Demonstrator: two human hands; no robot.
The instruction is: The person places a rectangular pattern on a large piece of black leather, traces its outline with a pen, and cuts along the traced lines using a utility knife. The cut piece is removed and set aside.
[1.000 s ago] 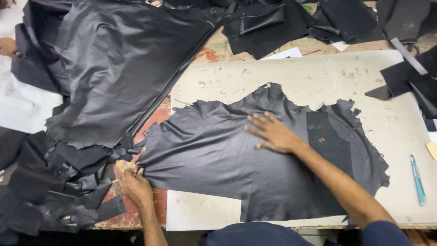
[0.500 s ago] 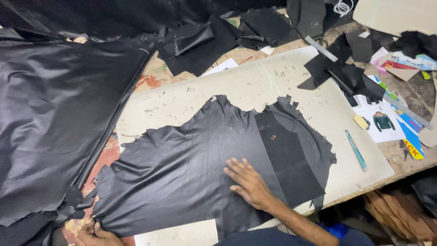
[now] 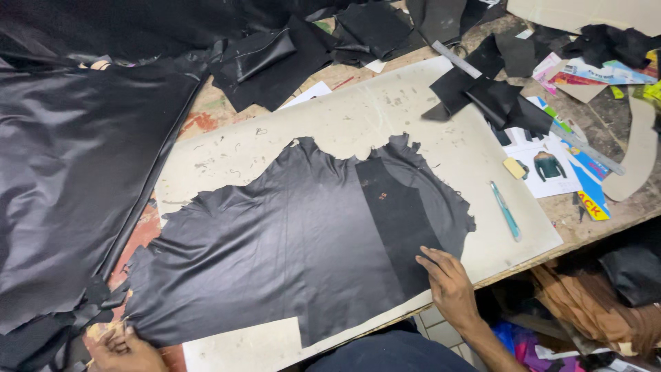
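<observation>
A ragged-edged black leather hide (image 3: 289, 248) lies spread flat on a pale cutting board (image 3: 372, 117). A darker rectangular pattern piece (image 3: 396, 220) rests on the hide's right part. My right hand (image 3: 447, 282) presses flat on the hide's lower right edge, touching the pattern piece's bottom corner. At the bottom left, my left hand (image 3: 124, 348) pinches the hide's lower left corner, partly cut off by the frame. A teal pen-shaped cutter (image 3: 506, 210) lies on the board to the right of the hide, apart from both hands.
A large black hide (image 3: 76, 179) drapes over the table's left side. Black leather scraps (image 3: 275, 58) pile along the back and at the right (image 3: 496, 93). A metal ruler (image 3: 458, 62), printed papers (image 3: 551, 165) and a tan curved template (image 3: 637, 148) lie at right. The table's front edge runs near my right hand.
My right hand has slid from the hide's middle to its lower right edge. My view has swung right, showing more of the table's right side. My left hand stays on the lower left corner.
</observation>
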